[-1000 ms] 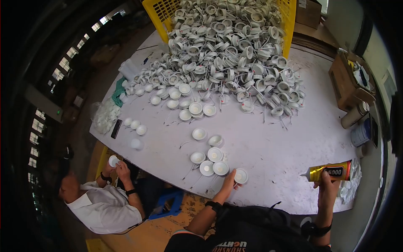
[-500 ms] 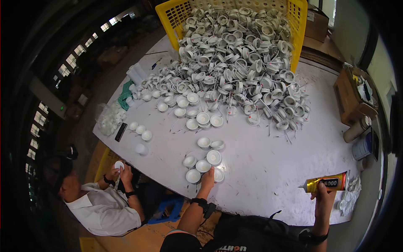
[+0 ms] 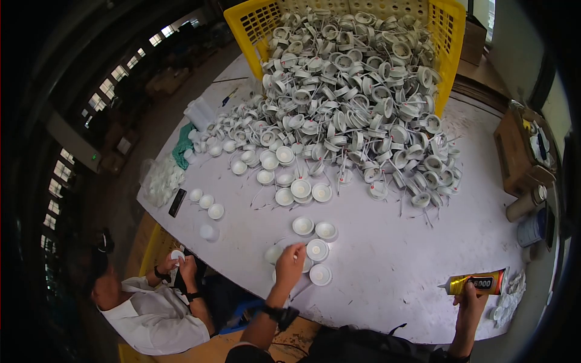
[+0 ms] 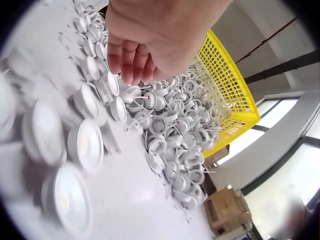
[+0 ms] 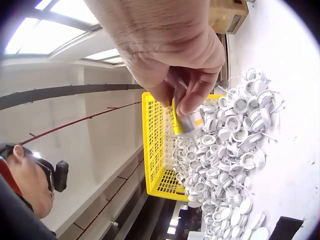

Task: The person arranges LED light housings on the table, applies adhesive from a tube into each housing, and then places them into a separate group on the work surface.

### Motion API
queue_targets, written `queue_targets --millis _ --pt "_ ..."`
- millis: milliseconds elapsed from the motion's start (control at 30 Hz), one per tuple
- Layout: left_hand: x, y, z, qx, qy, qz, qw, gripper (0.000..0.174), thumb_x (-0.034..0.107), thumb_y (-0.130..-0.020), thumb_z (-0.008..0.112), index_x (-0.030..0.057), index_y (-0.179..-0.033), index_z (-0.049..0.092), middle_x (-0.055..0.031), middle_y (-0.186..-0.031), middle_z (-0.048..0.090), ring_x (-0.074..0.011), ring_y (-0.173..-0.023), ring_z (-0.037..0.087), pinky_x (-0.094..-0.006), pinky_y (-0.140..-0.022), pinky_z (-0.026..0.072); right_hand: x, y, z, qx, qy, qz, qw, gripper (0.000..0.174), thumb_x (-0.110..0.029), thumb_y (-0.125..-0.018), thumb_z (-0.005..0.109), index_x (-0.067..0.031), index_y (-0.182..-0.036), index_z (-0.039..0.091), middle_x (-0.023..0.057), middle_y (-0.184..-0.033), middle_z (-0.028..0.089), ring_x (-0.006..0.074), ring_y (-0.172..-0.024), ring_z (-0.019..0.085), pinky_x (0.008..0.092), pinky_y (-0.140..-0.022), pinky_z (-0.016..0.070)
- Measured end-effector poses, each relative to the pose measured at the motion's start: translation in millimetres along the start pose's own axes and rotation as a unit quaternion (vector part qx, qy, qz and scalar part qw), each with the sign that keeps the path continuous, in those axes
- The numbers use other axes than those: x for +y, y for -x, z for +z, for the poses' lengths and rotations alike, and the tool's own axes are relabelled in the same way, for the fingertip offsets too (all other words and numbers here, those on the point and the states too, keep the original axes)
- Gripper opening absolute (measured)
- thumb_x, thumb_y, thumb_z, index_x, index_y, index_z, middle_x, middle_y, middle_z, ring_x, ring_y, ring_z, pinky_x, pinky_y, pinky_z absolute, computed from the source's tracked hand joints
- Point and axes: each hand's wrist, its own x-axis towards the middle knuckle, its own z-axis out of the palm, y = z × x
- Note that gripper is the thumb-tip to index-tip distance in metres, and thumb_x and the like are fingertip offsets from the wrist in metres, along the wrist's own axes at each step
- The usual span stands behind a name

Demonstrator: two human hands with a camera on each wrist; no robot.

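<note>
Grips a yellow tube (image 3: 482, 282) in the right hand (image 3: 469, 306), with nozzle (image 3: 443, 287) beyond the grip. Holds nothing visible in the loosely curled left hand (image 3: 290, 267), close to round white fixtures (image 3: 318, 250).

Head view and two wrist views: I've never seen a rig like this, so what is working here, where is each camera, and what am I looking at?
There is no robot: a person works with bare hands. The head picture comes from a camera worn on the head, looking forward and down; each wrist picture comes from a camera on that wrist, looking at its hand.

On the pale table lies a large heap of white round parts with thin leads, spilling from a tipped yellow crate. Nearer the person is a small group of white round pieces.

The right hand holds a yellow tube. The left hand, fingers loosely curled, is at the small group and shows nothing held; whether it touches a piece is unclear.
</note>
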Motion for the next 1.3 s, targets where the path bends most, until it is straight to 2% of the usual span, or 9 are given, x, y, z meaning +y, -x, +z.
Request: queue_targets --millis 233,400,533,733,800,967,1067,1233,1300 --pt "-35.2 -188.2 27.1 0.106 -0.253 0.118 0.954 0.018 0.019 -0.071 0.059 0.0066 -0.084 0.057 -0.0091 -0.085 0.055 -0.0251 -0.084 0.05 -0.0375 -0.07 0.0407 -2.2 -1.6 17.7 0.033 0.018 0.001 0.999 0.023 -0.013 -0.078 0.055 -0.0037 -0.094 0.042 0.003 -0.074 0.049 0.0085 -0.053 0.046 0.0214 -0.041 0.038" --pt "-44.1 -229.2 47.4 0.002 -0.381 0.081 0.921 0.025 0.017 -0.066 0.064 0.0054 -0.088 0.057 -0.009 -0.091 0.053 -0.0265 -0.091 0.047 -0.0398 -0.075 0.0384 -2.4 -8.6 27.6 0.087 0.048 0.009 0.995 0.023 -0.014 -0.078 0.055 -0.0036 -0.094 0.041 0.0035 -0.074 0.049 0.0089 -0.055 0.047 0.0214 -0.041 0.0384" --pt "-54.1 -232.8 51.2 0.01 -0.375 0.089 0.923 0.019 0.016 -0.067 0.063 0.0051 -0.081 0.056 -0.009 -0.085 0.054 -0.0272 -0.086 0.049 -0.0401 -0.072 0.0393 -3.3 -13.0 30.3 0.071 0.062 0.009 0.996 0.022 -0.013 -0.078 0.055 -0.0029 -0.092 0.043 0.0033 -0.072 0.049 0.009 -0.053 0.047 0.0218 -0.042 0.0389" --pt "-29.2 -222.6 15.9 -0.01 -0.256 0.104 0.961 0.017 0.016 -0.073 0.058 0.0039 -0.081 0.05 -0.012 -0.076 0.055 -0.0289 -0.07 0.052 -0.0351 -0.063 0.0421 -4.0 -14.1 28.9 0.023 0.037 0.006 0.999 0.02 -0.013 -0.077 0.055 -0.0022 -0.09 0.043 0.0035 -0.069 0.049 0.0087 -0.051 0.046 0.0209 -0.041 0.0379" --pt "-17.4 -215.3 7.3 0.079 -0.045 0.117 0.989 0.018 0.017 -0.076 0.055 0.0022 -0.08 0.044 -0.0094 -0.069 0.053 -0.0249 -0.065 0.054 -0.0324 -0.059 0.0415 -6.2 -7.7 29.0 0.018 0.025 0.008 0.999 0.02 -0.012 -0.077 0.055 -0.0023 -0.09 0.043 0.0035 -0.069 0.049 0.0085 -0.051 0.045 0.0204 -0.041 0.0374" --pt "32.6 -170.1 -16.1 0.026 0.231 0.03 0.972 0.019 0.02 -0.079 0.048 0.0022 -0.084 0.044 -0.0069 -0.074 0.051 -0.0194 -0.065 0.053 -0.0287 -0.058 0.0402 -13.4 3.8 24.6 0.002 0.025 -0.03 0.999 0.023 -0.015 -0.077 0.056 -0.0029 -0.091 0.043 0.0032 -0.07 0.049 0.0079 -0.05 0.045 0.0197 -0.041 0.0369" --pt "75.4 -101.0 -2.7 -0.054 0.517 0.002 0.854 0.023 0.022 -0.08 0.041 0.0027 -0.092 0.042 -0.0073 -0.081 0.051 -0.0154 -0.061 0.05 -0.0267 -0.057 0.0416 -11.3 6.7 12.3 -0.005 0.011 -0.035 0.999 0.023 -0.015 -0.077 0.056 -0.0029 -0.091 0.043 0.0032 -0.071 0.049 0.0081 -0.051 0.046 0.0198 -0.041 0.0371" --pt "126.6 15.8 8.4 -0.226 0.541 -0.145 0.797 0.017 0.016 -0.08 0.046 0.0036 -0.091 0.043 -0.0048 -0.078 0.047 -0.0114 -0.066 0.048 -0.0263 -0.056 0.0408 -7.7 8.6 -8.4 -0.021 -0.051 -0.001 0.998 0.024 -0.012 -0.074 0.057 -0.0016 -0.092 0.043 0.0048 -0.074 0.049 0.0113 -0.055 0.048 0.0231 -0.042 0.0412" --pt "133.2 51.0 23.6 -0.323 0.573 -0.186 0.73 0.033 0.017 -0.078 0.046 0.0011 -0.106 0.04 -0.0055 -0.084 0.05 -0.01 -0.057 0.042 -0.0227 -0.05 0.0353 -16.5 13.3 -9.0 -0.047 -0.066 -0.004 0.997 0.022 -0.011 -0.074 0.057 -0.0006 -0.089 0.045 0.0048 -0.071 0.049 0.0119 -0.056 0.049 0.0242 -0.042 0.0423"
